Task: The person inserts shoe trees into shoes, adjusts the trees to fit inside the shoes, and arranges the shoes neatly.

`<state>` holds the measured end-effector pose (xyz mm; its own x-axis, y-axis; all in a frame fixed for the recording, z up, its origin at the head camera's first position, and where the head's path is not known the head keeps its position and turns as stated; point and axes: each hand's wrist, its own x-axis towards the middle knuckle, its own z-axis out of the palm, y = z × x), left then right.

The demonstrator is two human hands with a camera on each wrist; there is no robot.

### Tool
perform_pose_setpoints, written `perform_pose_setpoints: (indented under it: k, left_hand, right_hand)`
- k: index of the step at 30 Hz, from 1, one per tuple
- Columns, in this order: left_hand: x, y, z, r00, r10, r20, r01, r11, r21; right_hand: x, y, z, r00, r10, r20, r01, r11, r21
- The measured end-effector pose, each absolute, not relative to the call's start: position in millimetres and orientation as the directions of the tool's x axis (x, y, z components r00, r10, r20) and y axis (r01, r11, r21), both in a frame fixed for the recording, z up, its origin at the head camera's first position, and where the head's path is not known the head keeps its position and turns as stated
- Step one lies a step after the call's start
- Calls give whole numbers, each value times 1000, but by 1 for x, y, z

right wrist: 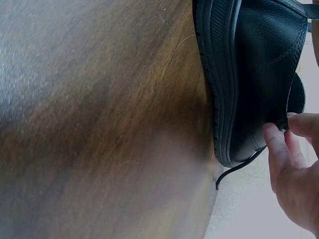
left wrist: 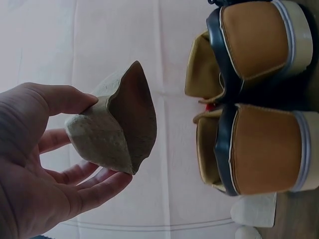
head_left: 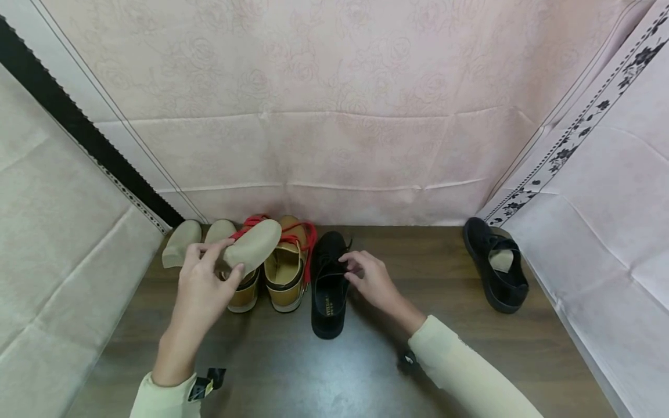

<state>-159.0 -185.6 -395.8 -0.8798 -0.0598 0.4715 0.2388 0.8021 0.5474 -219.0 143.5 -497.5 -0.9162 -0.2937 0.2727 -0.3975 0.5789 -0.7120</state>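
Observation:
The left hand (head_left: 201,290) pinches a beige, hollow toe-shaped insert (head_left: 254,247) above the tan shoes; in the left wrist view, thumb and fingers grip the insert (left wrist: 107,129) with its hollow side facing right. A black lace-up shoe (head_left: 328,290) stands on the floor, toe toward the wall. At its right side the right hand (head_left: 373,281) has thumb and fingertips on the upper near the laces; in the right wrist view the fingers (right wrist: 280,149) touch the black shoe (right wrist: 264,64) by its opening edge.
Two tan shoes (head_left: 284,290) with red laces stand left of the black shoe. Two more beige inserts (head_left: 183,241) lie at the far left by the wall. Another black shoe (head_left: 496,273), with a beige piece inside, stands at the right. Patterned sheets (head_left: 334,151) enclose the wooden floor.

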Motion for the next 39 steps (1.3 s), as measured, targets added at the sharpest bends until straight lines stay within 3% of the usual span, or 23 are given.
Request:
perform_pose_setpoints:
  k: [16,39]
  left_hand:
    - [-158,-164,-401,-878,93,469,365,764,533]
    - [-140,-134,-389,-898,261,354,410,789,458]
  right_hand:
    - [-220,143,-495,-927,-287,241,-370,592,-717]
    - [-221,144,-497,-931,-273,241,-358,569,-740]
